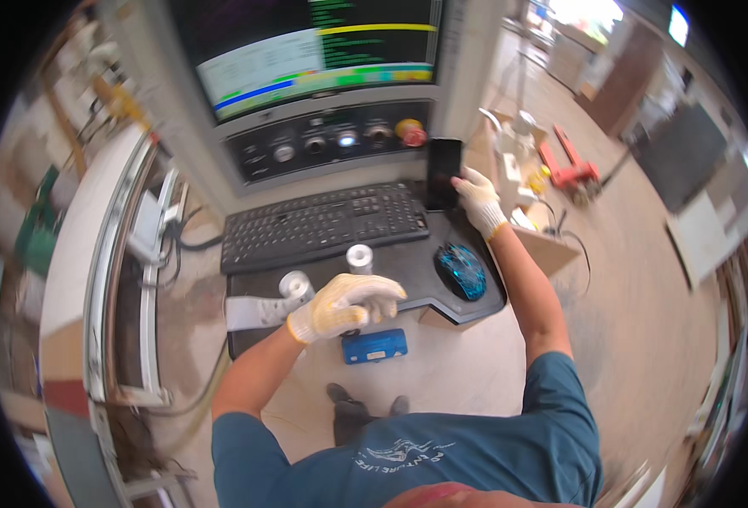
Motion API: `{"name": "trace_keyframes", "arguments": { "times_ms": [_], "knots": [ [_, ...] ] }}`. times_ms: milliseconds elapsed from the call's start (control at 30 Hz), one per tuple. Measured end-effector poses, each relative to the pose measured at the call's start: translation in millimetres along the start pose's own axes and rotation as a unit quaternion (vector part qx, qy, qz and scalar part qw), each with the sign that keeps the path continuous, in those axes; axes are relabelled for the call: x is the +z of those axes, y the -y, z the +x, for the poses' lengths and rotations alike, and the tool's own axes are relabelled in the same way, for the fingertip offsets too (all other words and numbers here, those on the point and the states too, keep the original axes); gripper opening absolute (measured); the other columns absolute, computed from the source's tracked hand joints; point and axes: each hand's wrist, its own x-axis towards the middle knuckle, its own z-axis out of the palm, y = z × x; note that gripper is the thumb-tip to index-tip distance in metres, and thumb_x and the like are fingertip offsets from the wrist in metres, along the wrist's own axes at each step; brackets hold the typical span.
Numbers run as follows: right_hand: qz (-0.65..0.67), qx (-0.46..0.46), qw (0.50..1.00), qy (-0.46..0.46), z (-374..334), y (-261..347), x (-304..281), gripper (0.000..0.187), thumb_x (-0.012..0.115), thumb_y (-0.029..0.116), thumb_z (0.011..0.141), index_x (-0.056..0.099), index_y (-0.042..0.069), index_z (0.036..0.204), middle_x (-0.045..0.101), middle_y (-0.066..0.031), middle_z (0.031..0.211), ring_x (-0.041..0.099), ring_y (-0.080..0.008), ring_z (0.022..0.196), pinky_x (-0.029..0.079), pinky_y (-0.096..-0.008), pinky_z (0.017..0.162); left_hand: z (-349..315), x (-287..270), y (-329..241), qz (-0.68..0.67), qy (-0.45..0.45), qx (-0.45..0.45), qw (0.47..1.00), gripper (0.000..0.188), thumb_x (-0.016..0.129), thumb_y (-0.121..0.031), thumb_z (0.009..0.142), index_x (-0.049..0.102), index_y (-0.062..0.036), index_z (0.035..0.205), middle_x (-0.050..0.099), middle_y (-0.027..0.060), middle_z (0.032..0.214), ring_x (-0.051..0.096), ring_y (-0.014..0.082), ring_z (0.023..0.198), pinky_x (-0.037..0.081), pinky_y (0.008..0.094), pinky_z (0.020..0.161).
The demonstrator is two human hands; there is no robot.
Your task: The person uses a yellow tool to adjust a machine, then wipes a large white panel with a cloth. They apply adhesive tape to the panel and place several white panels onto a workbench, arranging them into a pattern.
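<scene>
I see my right grip [479,200] pinching the edge of a black phone [444,172] — by the right end of the keyboard [327,223] on the table [401,275]. My left grip [353,306] hangs near two white rolls [359,259] — its fingers loosely bent, spread from the thumb.

The left forearm [258,370] slants forward and inward from a bent elbow, and the cream-gloved left grip [344,306] hangs in front of the torso, fingers loosely bent and pointing right, with nothing between them. The right arm [532,296] reaches farther forward, its elbow nearer straight; the right grip [480,201], gloved alike, has its fingers turned to the left, their closure unclear. The two stand well apart.
</scene>
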Motion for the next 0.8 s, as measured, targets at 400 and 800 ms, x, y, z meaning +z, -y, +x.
{"name": "trace_keyframes", "arguments": {
  "times_ms": [400,800],
  "knots": [
    [-0.285,-0.415,0.864,-0.013,-138,207,127,0.011,0.066,0.006,0.099,0.067,-0.003,0.106,0.068,-0.0058,0.088,0.064,-0.0117,0.078,0.054,-0.0276,0.071,-3,28,-28,-0.032,0.027,0.013,0.999,0.040,0.069,-0.036,0.099,0.072,0.0014,0.114,0.074,0.0140,0.112,0.070,0.0231,0.105,0.054,0.0370,0.093],
    [-0.517,-0.635,0.574,0.021,-106,257,554,0.049,0.068,0.009,0.088,0.059,0.003,0.136,0.050,-0.0187,0.153,0.050,-0.0411,0.135,0.044,-0.0477,0.112,-340,7,-28,0.187,-0.216,-0.169,0.943,0.039,0.066,-0.043,0.094,0.076,-0.0094,0.112,0.075,0.0147,0.110,0.070,0.0356,0.105,0.054,0.0424,0.093]
  ]
}}
